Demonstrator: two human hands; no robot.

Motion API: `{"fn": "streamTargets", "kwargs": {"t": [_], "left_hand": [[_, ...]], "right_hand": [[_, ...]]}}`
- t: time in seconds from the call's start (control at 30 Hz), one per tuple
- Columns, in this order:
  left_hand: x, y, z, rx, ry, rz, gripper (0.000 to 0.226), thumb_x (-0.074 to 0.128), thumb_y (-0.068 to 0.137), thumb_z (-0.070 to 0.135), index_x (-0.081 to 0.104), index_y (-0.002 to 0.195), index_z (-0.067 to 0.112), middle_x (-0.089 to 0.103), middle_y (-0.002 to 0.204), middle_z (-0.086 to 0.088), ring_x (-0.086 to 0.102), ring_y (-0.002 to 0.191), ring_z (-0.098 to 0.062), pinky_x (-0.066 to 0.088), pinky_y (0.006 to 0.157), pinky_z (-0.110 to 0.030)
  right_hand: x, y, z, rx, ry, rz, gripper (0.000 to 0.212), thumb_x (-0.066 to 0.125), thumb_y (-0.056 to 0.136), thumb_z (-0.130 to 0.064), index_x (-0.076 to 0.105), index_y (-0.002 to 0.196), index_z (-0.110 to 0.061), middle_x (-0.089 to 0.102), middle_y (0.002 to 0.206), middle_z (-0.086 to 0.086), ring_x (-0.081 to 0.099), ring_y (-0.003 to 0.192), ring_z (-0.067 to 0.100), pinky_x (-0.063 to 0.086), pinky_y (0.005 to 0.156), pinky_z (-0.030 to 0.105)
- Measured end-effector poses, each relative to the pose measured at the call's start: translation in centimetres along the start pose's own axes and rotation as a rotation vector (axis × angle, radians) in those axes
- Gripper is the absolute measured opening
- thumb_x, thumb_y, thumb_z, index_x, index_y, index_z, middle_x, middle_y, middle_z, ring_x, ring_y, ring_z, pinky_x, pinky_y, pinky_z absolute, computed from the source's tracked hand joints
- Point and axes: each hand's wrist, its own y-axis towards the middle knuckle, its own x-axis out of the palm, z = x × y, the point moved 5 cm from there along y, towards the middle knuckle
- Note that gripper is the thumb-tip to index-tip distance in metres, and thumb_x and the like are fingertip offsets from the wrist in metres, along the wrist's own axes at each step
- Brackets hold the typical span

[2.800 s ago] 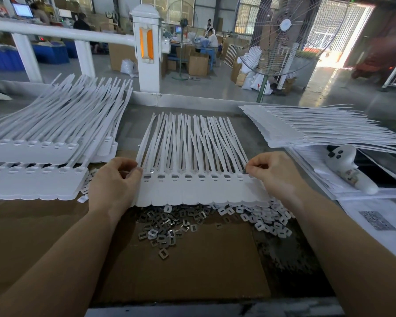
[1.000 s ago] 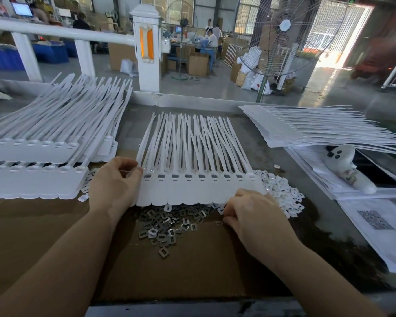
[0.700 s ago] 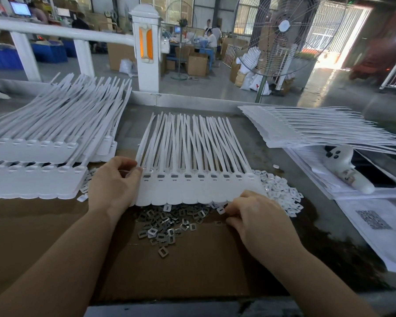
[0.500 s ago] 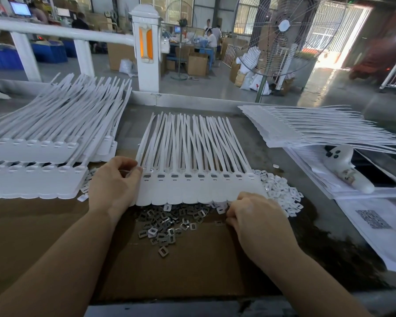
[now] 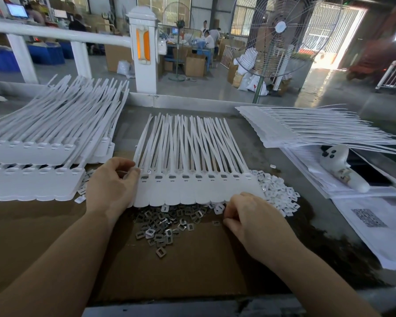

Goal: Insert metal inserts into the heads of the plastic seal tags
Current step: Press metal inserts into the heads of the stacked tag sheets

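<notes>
A joined strip of white plastic seal tags [image 5: 199, 191] lies flat on the cardboard, straps pointing away from me and head slots in a row. My left hand [image 5: 111, 184] grips the strip's left end, thumb and fingers curled by the first head. Dark metal inserts [image 5: 167, 223] lie heaped under and in front of the strip's near edge. My right hand [image 5: 249, 217] sits at the right of that heap with fingers curled down. Its fingertips touch loose pieces beside a white plastic cap [image 5: 219, 208]. Whether they hold one is hidden.
White plastic caps [image 5: 276, 191] are piled right of the strip. Stacks of tag strips lie at the left [image 5: 32, 156] and back right [image 5: 306, 129]. A white handheld device [image 5: 343, 170] rests on papers at the right. A brown cardboard sheet [image 5: 181, 271] covers the near bench.
My right hand left the heads at the strip's right end and came down to the loose pieces at its near edge, where it shifts only slightly. My left hand has stayed put.
</notes>
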Motion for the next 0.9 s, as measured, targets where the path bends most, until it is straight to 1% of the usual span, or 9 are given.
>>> {"fn": "streamTargets", "kwargs": {"t": [0.07,0.1,0.2,0.27,0.4,0.57,0.73,0.83,0.9], "left_hand": [[0.0,0.0,0.0,0.000,-0.006,0.002,0.015,0.064,0.086,0.030,0.063,0.100,0.023,0.060,0.085,0.008,0.055,0.082,-0.011,0.040,0.073,-0.027],[0.0,0.0,0.1,0.002,-0.006,0.003,0.016,0.064,0.086,0.030,0.063,0.100,0.023,0.060,0.085,0.008,0.055,0.083,-0.011,0.040,0.074,-0.027],[-0.1,0.0,0.1,-0.005,-0.006,0.006,0.015,0.064,0.086,0.030,0.063,0.099,0.023,0.059,0.082,0.010,0.055,0.081,-0.010,0.040,0.073,-0.027],[0.0,0.0,0.0,-0.009,-0.007,0.009,0.015,0.064,0.086,0.030,0.063,0.099,0.023,0.058,0.081,0.011,0.054,0.079,-0.010,0.039,0.072,-0.027],[0.0,0.0,0.0,-0.016,0.002,0.011,0.014,0.064,0.086,0.031,0.062,0.098,0.024,0.056,0.078,0.014,0.053,0.077,-0.009,0.038,0.071,-0.027],[0.1,0.1,-0.2,-0.003,0.005,0.003,0.015,0.065,0.085,0.030,0.063,0.099,0.023,0.057,0.079,0.013,0.054,0.078,-0.010,0.040,0.071,-0.027],[0.2,0.3,-0.3,0.008,0.003,0.003,0.013,0.065,0.085,0.030,0.061,0.097,0.026,0.055,0.077,0.018,0.050,0.072,0.000,0.038,0.066,-0.023],[0.2,0.3,-0.5,0.014,0.008,0.007,0.014,0.065,0.085,0.030,0.062,0.097,0.026,0.055,0.077,0.019,0.050,0.072,0.001,0.037,0.063,-0.020],[0.2,0.4,-0.5,0.014,0.013,0.007,0.015,0.065,0.085,0.031,0.062,0.098,0.025,0.055,0.078,0.018,0.051,0.074,-0.002,0.038,0.065,-0.022]], "right_hand": [[-0.4,-0.1,0.0,-0.006,0.066,0.032,0.002,0.056,0.090,-0.027,0.056,0.089,-0.025,0.053,0.087,-0.011,0.051,0.084,0.007,0.044,0.079,0.021],[-0.7,-0.1,0.2,-0.005,0.113,0.050,0.002,0.058,0.088,-0.025,0.058,0.087,-0.025,0.056,0.084,-0.012,0.052,0.080,0.005,0.043,0.075,0.016],[-1.6,0.3,1.4,0.037,0.289,0.117,0.012,0.065,0.084,-0.017,0.059,0.081,-0.027,0.059,0.078,-0.016,0.055,0.074,-0.004,0.043,0.067,0.003],[-2.3,0.9,2.9,0.100,0.411,0.179,0.013,0.069,0.082,-0.014,0.063,0.083,-0.025,0.063,0.080,-0.014,0.059,0.076,-0.005,0.046,0.068,0.004],[-3.6,2.3,5.8,0.210,0.568,0.279,0.011,0.072,0.078,-0.009,0.070,0.079,-0.020,0.068,0.076,-0.009,0.064,0.073,0.002,0.049,0.069,0.013],[-3.9,4.2,7.6,0.251,0.528,0.281,0.011,0.069,0.080,-0.005,0.069,0.079,-0.016,0.068,0.076,-0.004,0.064,0.075,0.009,0.049,0.073,0.020],[-3.4,5.5,7.9,0.244,0.533,0.223,0.014,0.064,0.083,-0.003,0.069,0.078,-0.016,0.067,0.072,-0.005,0.059,0.064,0.004,0.043,0.056,0.006],[-3.3,6.1,8.1,0.251,0.494,0.189,0.013,0.060,0.086,-0.002,0.068,0.081,-0.012,0.067,0.072,0.000,0.057,0.060,0.007,0.043,0.052,0.006],[-3.2,6.5,8.3,0.256,0.454,0.161,0.014,0.059,0.087,-0.003,0.067,0.081,-0.012,0.067,0.077,0.004,0.057,0.063,0.010,0.044,0.055,0.011]]}}
